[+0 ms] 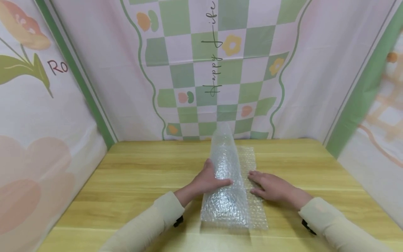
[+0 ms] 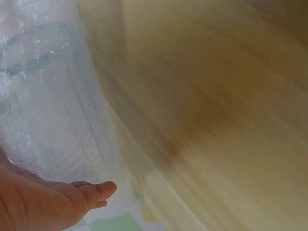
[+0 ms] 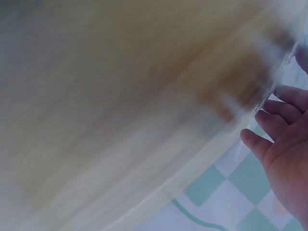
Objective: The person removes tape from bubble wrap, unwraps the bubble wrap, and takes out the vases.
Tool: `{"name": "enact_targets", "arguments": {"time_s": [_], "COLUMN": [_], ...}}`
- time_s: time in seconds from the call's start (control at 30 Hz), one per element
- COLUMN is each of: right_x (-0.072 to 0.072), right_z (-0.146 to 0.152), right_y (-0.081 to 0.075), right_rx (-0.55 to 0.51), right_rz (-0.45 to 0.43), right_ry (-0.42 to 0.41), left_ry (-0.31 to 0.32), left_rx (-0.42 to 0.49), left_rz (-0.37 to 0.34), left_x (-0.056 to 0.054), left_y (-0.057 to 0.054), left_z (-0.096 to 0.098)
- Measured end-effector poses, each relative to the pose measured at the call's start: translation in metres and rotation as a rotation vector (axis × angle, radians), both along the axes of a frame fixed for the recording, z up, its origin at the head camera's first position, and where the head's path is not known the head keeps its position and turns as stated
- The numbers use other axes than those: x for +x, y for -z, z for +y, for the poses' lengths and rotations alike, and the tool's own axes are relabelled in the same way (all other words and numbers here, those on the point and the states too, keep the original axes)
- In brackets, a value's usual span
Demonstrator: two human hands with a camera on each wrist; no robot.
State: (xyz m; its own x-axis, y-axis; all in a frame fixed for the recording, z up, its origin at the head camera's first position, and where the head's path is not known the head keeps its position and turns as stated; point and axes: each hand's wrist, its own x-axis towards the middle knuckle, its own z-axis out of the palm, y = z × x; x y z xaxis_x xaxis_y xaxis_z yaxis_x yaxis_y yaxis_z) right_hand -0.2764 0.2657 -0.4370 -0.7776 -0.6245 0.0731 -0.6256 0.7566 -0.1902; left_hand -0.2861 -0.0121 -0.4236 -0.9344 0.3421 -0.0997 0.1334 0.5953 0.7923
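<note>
A length of clear bubble wrap [image 1: 224, 206] lies on the wooden table, folded over something with a bulging, tapered shape. In the left wrist view a round, glassy rim [image 2: 38, 48] shows faintly through the wrap; its exact kind is hard to tell. My left hand [image 1: 207, 180] holds the bundle from the left, thumb across the top and fingers along the far left side. The fingertips of my right hand [image 1: 272, 185] touch the flat flap of bubble wrap [image 1: 256, 210] at the right, and the fingers look fairly straight.
The pale wooden table [image 1: 141, 175] reaches back to a hanging cloth [image 1: 179, 75] with green checks and flowers. A printed side cloth [image 1: 47, 133] hangs at the left, another [image 1: 377, 147] at the right.
</note>
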Motion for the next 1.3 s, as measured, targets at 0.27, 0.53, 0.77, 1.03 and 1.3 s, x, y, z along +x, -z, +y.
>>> {"name": "enact_targets", "arguments": {"time_s": [0.27,0.53,0.77,1.03,1.3], "right_x": [-0.002,0.0,0.001,-0.002,-0.003], "right_z": [0.0,-0.003,-0.003,-0.002,0.0], "right_y": [0.004,0.0,-0.001,0.0,0.005], "right_rx": [0.008,-0.004,-0.012,-0.017,-0.019], "right_rz": [-0.005,-0.024,-0.037,-0.046,-0.027], "right_ry": [0.005,0.005,0.009,0.012,-0.001], "left_ry": [0.003,0.004,0.011,0.009,0.015], "left_rx": [0.035,0.031,0.045,0.04,-0.038], "left_rz": [0.02,0.025,0.038,0.026,0.156], "left_x": [0.002,0.002,0.002,0.0,-0.004], "left_y": [-0.003,-0.004,-0.008,-0.014,-0.027], "left_z": [-0.001,0.0,0.002,0.005,0.016]}}
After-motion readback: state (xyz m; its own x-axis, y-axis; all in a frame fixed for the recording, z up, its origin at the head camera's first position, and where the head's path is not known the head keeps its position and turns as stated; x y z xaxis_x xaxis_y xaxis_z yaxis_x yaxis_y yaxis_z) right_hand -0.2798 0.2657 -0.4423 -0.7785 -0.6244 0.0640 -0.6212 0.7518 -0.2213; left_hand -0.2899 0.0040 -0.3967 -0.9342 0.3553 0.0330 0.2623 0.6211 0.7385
